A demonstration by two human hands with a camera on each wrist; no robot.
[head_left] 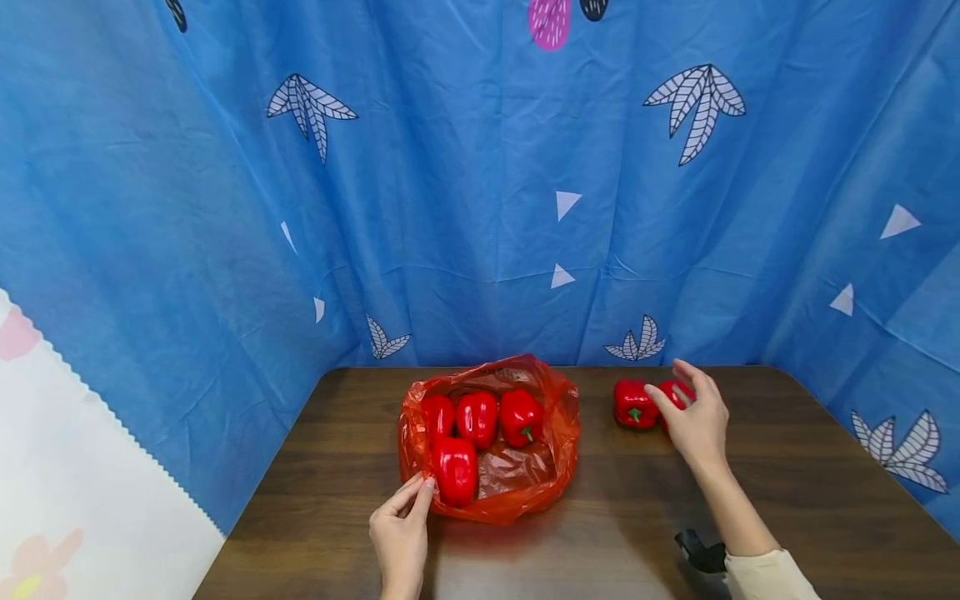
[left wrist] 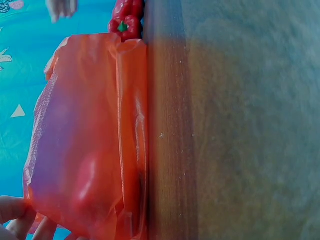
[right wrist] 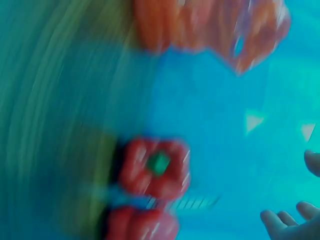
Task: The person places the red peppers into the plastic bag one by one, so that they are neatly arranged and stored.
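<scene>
My left hand (head_left: 402, 529) pinches the front left rim of a red plastic bag (head_left: 525, 504) between thumb and fingers. The bag's mouth is spread wide, and several red bell peppers lie inside, one bell pepper (head_left: 455, 472) close to the pinched rim. Over at the back right, my right hand (head_left: 697, 417) hovers with fingers spread and nothing in its grasp. Beneath and beside it are two more peppers: one bell pepper (right wrist: 156, 167) shows its green stem, and the other bell pepper (head_left: 675, 396) is partly hidden behind the hand.
The brown wooden table (head_left: 322, 500) ends at a blue patterned curtain (head_left: 480, 208) along the back and sides. A black strap-like object (head_left: 699, 552) is by the right forearm. White floral cloth (head_left: 90, 500) hangs at the left.
</scene>
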